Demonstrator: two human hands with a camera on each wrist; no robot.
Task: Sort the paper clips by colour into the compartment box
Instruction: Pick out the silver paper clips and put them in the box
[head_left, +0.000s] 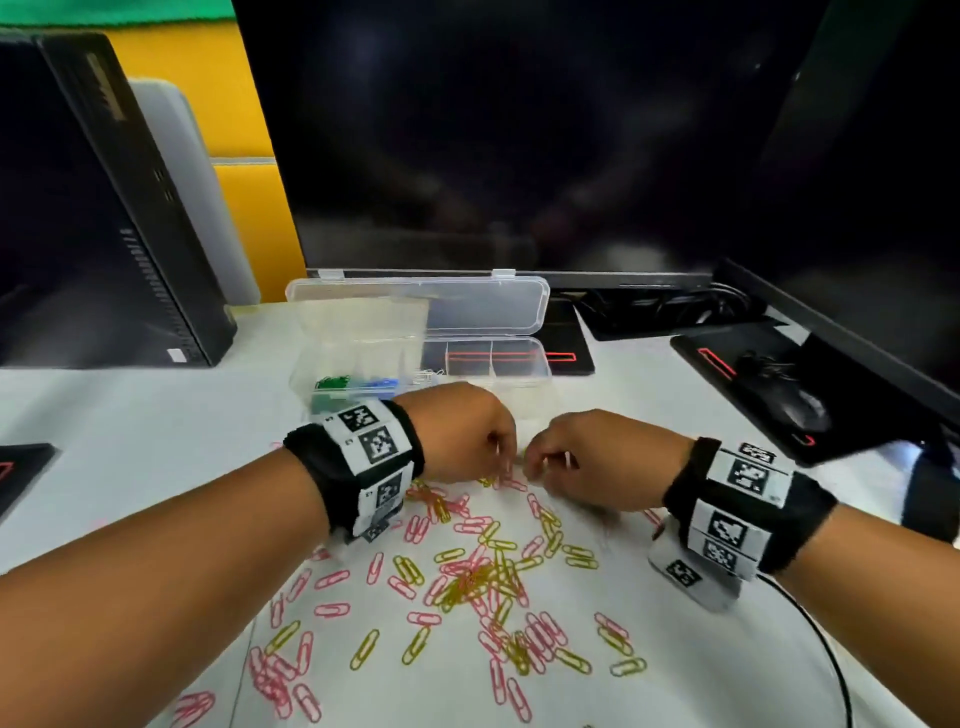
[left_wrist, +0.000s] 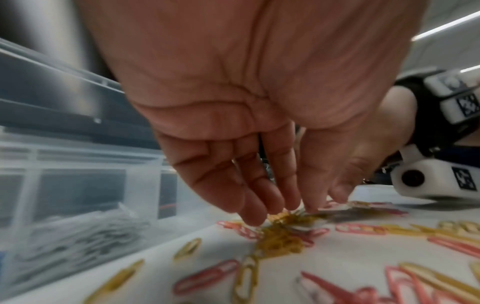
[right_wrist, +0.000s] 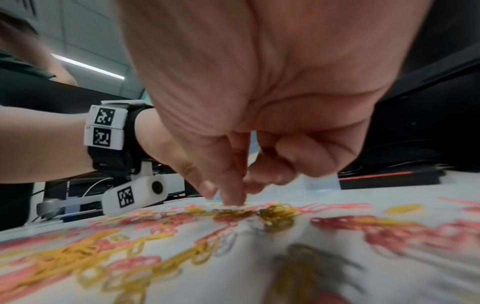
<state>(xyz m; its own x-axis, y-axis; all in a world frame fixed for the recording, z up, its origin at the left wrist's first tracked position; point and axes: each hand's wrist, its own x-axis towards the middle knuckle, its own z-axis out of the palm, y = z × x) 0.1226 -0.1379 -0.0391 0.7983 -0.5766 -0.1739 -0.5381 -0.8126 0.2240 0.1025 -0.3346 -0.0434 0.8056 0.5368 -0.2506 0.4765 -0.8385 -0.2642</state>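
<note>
Yellow paper clips (left_wrist: 281, 239) are lying directly under the left hand (head_left: 460, 431), whose straight fingers (left_wrist: 255, 202) are touching them; the right hand (head_left: 597, 457) is curling alongside, its grip unclear.

Head camera looks down from above; both wrist cameras skim low, sharing the scattered paper clips (head_left: 483, 577) mid-frame.

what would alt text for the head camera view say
Both hands, the left hand and right hand, reach fingertips-down into pink and yellow paper clips scattered on a white desk. Behind them an open clear compartment box holds green and blue clips, before a dark monitor.
</note>
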